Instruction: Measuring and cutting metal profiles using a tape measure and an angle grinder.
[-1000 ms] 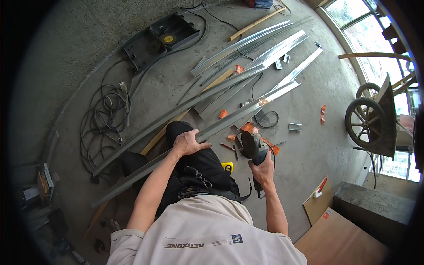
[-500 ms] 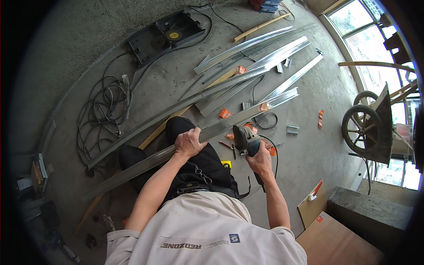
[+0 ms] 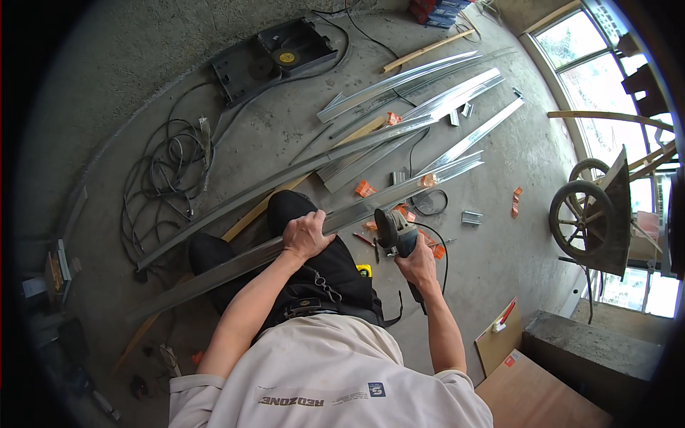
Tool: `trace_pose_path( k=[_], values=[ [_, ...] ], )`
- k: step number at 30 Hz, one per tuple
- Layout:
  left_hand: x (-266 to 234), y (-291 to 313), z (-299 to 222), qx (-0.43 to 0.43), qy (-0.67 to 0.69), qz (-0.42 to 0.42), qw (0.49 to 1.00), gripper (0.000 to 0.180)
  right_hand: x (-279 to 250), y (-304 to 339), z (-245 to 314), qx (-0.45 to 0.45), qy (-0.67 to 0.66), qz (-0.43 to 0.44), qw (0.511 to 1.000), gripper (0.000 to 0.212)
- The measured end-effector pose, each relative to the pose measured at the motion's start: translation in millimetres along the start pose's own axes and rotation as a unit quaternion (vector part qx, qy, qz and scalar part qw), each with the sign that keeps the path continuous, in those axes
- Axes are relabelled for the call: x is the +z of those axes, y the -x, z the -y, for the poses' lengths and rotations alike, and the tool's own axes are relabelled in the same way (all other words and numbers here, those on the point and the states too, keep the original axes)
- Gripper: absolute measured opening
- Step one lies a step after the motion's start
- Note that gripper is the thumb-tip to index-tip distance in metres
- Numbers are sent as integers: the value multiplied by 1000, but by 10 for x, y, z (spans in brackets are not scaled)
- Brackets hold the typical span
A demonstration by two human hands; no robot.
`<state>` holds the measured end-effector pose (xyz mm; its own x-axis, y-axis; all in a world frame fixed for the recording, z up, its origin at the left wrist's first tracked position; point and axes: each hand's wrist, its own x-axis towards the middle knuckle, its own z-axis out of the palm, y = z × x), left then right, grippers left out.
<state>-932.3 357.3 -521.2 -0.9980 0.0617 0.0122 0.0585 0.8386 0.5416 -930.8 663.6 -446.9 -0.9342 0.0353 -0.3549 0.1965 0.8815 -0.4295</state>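
Across my thighs lies a long metal channel, slanting from lower left to upper right. My left hand is wrapped over it near my knee and holds it. In my right hand is an angle grinder, gripped by its body. Its disc guard is beside the channel's near edge; whether the disc touches the metal cannot be made out. The grinder's dark cord loops off to the right. Below the channel, a yellow tape measure and a red-brown pencil-like stick lie on the floor.
Other long metal channels and a wooden strip lie ahead. Coiled cable and an open black case are at left. Orange scraps dot the floor. A wheeled cart stands right, with boards nearer me.
The view has shifted slightly. The grinder sits a little lower relative to the channel. My left hand keeps its grip in the same place.
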Motion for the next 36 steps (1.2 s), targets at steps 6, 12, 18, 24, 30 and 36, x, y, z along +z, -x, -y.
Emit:
trace_pose_path(
  k=[6,12,18,24,30,36],
  values=[
    [5,-7,-5,1,1,1,1000,45,4,-24,-16,-2,-1,8,1000,59],
    [-1,-5,-10,-1,4,7,1000,46,58,-46,-29,5,25,11,1000,58],
    [13,-13,7,-5,6,8,1000,47,164,-82,-77,2,22,2,1000,57],
    [21,-6,26,-7,8,10,1000,48,213,-140,-69,2,20,-6,1000,57],
    [26,1,40,-3,4,-2,1000,50,198,-160,-67,-2,28,2,1000,58],
    [21,-23,49,56,-53,-14,997,37,-89,-43,106,-5,-33,-9,999,58]
  ],
)
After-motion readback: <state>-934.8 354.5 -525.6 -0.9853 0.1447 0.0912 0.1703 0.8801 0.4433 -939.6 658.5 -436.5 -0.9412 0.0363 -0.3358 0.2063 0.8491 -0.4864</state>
